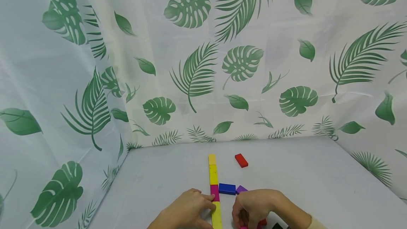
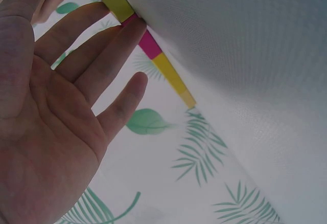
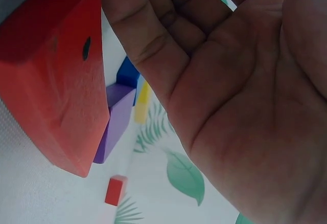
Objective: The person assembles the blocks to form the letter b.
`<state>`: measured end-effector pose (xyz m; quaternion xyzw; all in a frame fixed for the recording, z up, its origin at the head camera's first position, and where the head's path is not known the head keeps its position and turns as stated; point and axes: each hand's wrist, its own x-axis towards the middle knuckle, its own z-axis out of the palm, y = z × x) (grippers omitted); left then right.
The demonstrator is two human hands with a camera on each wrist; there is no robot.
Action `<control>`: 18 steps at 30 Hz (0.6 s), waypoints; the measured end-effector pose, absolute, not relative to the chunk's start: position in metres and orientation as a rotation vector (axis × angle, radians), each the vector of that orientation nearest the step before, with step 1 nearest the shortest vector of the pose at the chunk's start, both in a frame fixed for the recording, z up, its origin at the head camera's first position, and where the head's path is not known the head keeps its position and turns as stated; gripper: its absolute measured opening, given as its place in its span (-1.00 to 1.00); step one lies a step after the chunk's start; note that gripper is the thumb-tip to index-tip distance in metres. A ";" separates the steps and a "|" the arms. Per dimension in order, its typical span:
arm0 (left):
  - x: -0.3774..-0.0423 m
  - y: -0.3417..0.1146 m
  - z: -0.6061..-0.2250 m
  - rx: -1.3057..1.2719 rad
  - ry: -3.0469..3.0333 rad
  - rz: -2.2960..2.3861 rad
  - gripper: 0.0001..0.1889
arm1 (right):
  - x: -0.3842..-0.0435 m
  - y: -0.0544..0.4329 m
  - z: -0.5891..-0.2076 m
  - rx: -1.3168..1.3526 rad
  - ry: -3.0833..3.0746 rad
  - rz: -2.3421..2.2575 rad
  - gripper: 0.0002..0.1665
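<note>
A straight row of rectangular blocks runs away from me on the table, with yellow blocks (image 1: pixel 213 174) and a magenta block (image 1: pixel 214 190) among them. My left hand (image 1: pixel 187 207) lies at the row's left side, fingertips touching the magenta block and the nearer yellow block (image 1: pixel 216 216). In the left wrist view its fingers (image 2: pixel 110 63) are extended against the row. On the right, my right hand (image 1: pixel 254 206) reaches down with curled fingers, pinching another magenta block (image 1: pixel 243 227) at the bottom edge of the head view. Most of that block is hidden.
A blue block (image 1: pixel 227 188) lies just right of the row, beside a purple block (image 1: pixel 241 189). Close to my right hand is a large-looking red block (image 3: pixel 56 75). Another red block (image 1: pixel 241 160) lies farther back. A leaf-patterned curtain (image 1: pixel 197 80) closes off the table's back and sides.
</note>
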<state>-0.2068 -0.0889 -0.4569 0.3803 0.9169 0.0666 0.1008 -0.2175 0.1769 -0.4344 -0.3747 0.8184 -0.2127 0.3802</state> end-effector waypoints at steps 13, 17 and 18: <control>-0.207 -0.090 -0.458 1.175 2.721 0.180 -0.47 | -0.217 0.177 -0.432 -0.924 2.083 -0.530 -0.68; -0.208 -0.091 -0.457 1.197 2.721 0.175 -0.48 | -0.217 0.178 -0.431 -0.909 2.086 -0.533 -0.68; -0.208 -0.090 -0.457 1.200 2.721 0.174 -0.48 | -0.217 0.178 -0.431 -0.907 2.087 -0.534 -0.68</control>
